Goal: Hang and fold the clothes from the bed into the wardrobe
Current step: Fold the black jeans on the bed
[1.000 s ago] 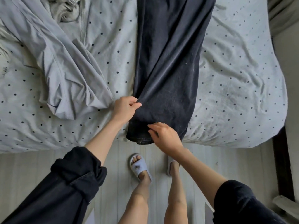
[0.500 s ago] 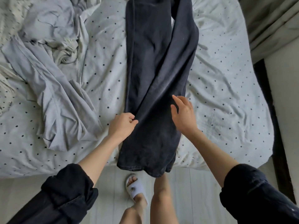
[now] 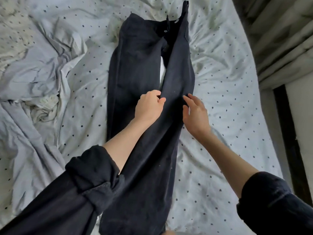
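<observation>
**Both hands up the trouser legs, nearer the waistband**

Moved up since half a second ago: both hands, from the lower legs of the dark trousers (image 3: 138,68) to about mid-length, with the view shifted so that the waistband now shows at the far end and the feet no longer do. Left hand (image 3: 149,107) curled, thumb and fingertips pinching a ridge of the dark cloth along the seam where the two legs meet. Right hand (image 3: 196,114) just to the right of it, fingers spread and nearly straight, fingertips touching the outer edge of the right leg, gripping nothing. Between the two hands, a narrow strip of the right leg, raised in a soft fold.

Beyond the hands, stretched lengthwise away across the bed (image 3: 228,99): the trousers, waistband farthest off, fly open with a pale button showing, a sliver of white sheet visible between the upper legs. Toward the person from the hands, the legs running down under the left forearm to the hems at the near edge of the bed. Rolled black sleeves (image 3: 91,172) on both forearms.

Well to the left of the left hand, a rumpled grey garment (image 3: 39,78) heaped on the dotted sheet. Far right of the right hand, folds of a curtain (image 3: 279,39), somewhat blurred.
</observation>
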Available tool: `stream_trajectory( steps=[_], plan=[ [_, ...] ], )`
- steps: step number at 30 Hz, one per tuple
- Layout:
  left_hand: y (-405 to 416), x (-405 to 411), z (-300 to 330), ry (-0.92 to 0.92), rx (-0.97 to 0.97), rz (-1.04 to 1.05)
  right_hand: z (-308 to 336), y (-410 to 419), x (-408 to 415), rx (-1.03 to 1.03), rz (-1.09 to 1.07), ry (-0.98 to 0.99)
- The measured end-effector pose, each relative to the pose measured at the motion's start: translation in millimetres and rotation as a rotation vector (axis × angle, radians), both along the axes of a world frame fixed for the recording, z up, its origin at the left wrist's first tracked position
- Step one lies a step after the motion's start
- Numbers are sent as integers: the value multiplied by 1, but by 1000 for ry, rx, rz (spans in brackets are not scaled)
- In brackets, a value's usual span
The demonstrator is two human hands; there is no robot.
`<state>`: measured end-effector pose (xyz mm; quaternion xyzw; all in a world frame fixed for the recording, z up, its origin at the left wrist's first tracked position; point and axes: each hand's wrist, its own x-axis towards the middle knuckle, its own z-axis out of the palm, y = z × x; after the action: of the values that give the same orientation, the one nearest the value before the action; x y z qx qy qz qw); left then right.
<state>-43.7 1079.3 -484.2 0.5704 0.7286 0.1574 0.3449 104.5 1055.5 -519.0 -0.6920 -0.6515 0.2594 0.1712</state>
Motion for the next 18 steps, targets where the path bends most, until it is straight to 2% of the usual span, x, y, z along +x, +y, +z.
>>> stream_trajectory(
  steps=[7,11,15,18],
  plan=[
    [44,-2,6,-41,-121,24,-2,25,7,-10,105,2],
    [41,-36,25,-224,-108,78,10,34,-5,4,170,-23],
    [35,-76,35,-436,-138,264,22,47,-34,45,281,-51],
    [29,-103,20,-340,-137,339,17,52,-58,39,389,-128]
  ],
)
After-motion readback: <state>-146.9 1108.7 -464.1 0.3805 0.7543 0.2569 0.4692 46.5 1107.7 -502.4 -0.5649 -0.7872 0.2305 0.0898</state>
